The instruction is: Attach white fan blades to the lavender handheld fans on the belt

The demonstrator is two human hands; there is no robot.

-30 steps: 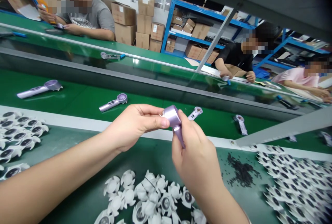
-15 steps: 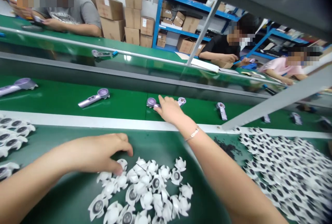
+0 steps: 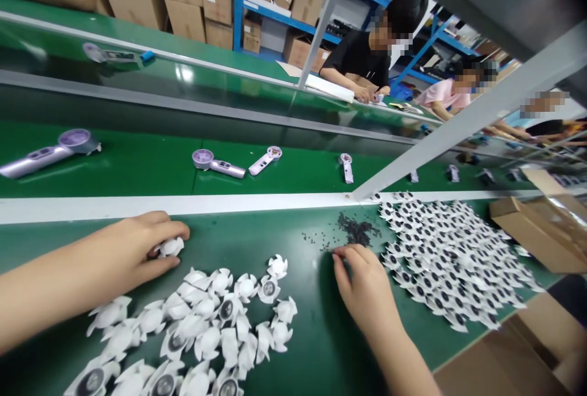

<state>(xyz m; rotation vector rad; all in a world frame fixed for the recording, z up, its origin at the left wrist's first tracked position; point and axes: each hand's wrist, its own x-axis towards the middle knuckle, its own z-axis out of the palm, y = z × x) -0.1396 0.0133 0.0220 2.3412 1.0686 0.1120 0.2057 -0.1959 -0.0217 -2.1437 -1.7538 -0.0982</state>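
Fingers of the left hand (image 3: 120, 248): what is gripped?

White lobed plastic piece (image 3: 172, 247), closed on by the fingertips, its long axis lying level and its lobes pointed right, just above a heap of similar pieces (image 3: 206, 316) on the green belt (image 3: 312, 329).

And the right hand (image 3: 362, 283)?

Fingers are pinched together on the belt, near scattered black granules (image 3: 355, 229); whether anything is held cannot be told.

Green belt (image 3: 316, 316) between white plastic parts (image 3: 449, 261)
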